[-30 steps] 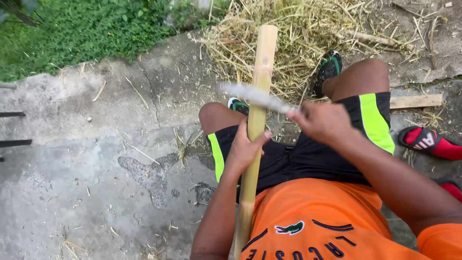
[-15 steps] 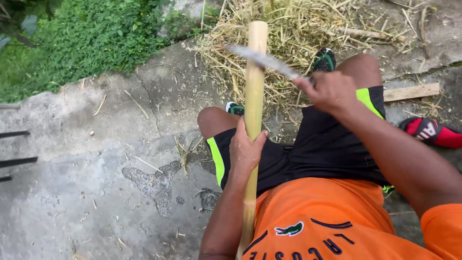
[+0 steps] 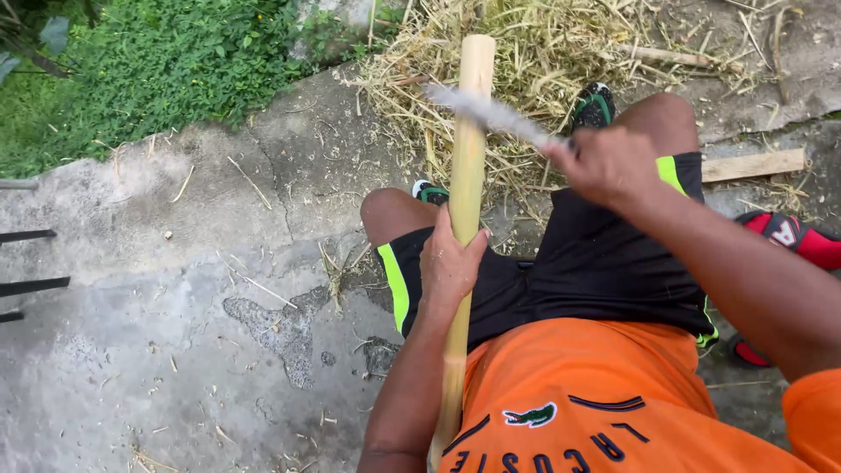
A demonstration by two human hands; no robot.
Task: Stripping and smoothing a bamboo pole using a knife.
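A long pale bamboo pole (image 3: pixel 469 149) runs from my lap out over the ground toward a heap of straw. My left hand (image 3: pixel 451 263) is wrapped around its middle, holding it steady between my knees. In my right hand (image 3: pixel 609 162) is the handle of a long knife (image 3: pixel 491 109), whose blurred blade crosses the pole near its far end. I sit in black shorts with green stripes and an orange shirt.
A heap of dry straw and shavings (image 3: pixel 543 61) lies beyond the pole's tip. A short wooden plank (image 3: pixel 753 164) and a red sandal (image 3: pixel 793 238) lie at the right. Cracked concrete (image 3: pixel 193 289) spreads left, with grass (image 3: pixel 158 61) behind it.
My right hand has carried the knife up along the pole, away from me toward its far end. The left hand keeps its grip at the same spot.
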